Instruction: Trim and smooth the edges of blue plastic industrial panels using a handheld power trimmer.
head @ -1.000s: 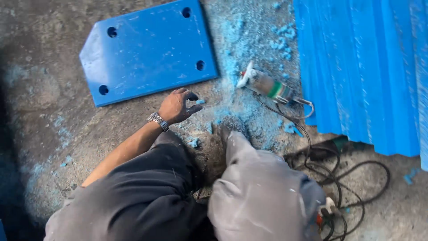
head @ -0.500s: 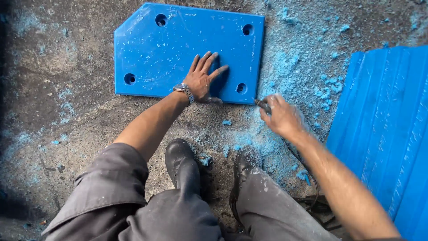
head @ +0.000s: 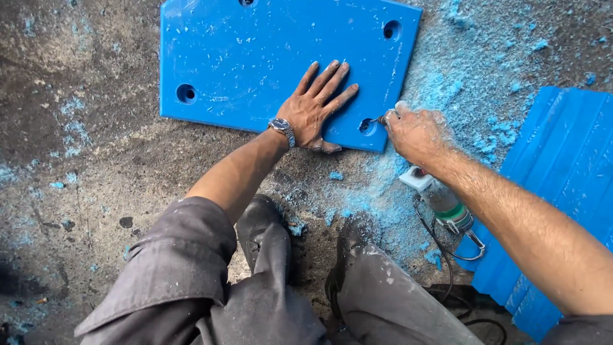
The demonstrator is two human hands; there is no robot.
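dusty concrete floor under blue plate, shavings, grinder

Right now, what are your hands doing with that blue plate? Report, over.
Left hand flat on blue plate, fingers spread. Right hand at the near corner hole, pinching a small tool. Power tool lying under the right forearm; blue shavings around.

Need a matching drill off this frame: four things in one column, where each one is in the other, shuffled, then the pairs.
Things:
1. left hand
2. right hand
3. power tool
4. stack of blue panels

Places:
A. lying on the floor under the right forearm
B. flat on the blue plate, fingers spread
C. along the right edge of the view
D. at the plate's corner hole, pinching a small dark tool

Pairs: 1-B, 2-D, 3-A, 4-C
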